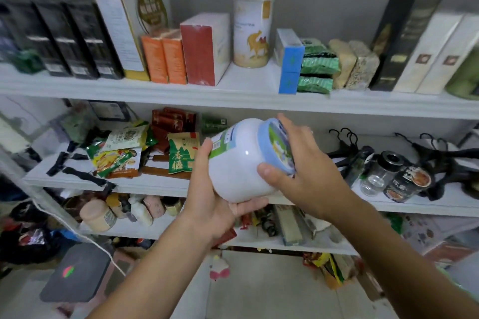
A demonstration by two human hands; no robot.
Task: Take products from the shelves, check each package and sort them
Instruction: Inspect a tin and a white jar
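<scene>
A white plastic jar [237,160] with a light blue lid and a green label is held tilted in front of the middle shelf, lid pointing right. My left hand [212,204] cups the jar from below, thumb up along the label side and fingers curled under its base. My right hand [305,166] grips the blue lid, with the thumb on the jar's shoulder and the fingers over the top of the lid.
The top shelf [233,90] carries upright boxes, a camel-print tin [251,26] and green packets. Snack bags [116,153] and red boxes lie on the middle shelf at left, glass jars [394,176] and black hangers at right. Lower shelves and the floor are cluttered.
</scene>
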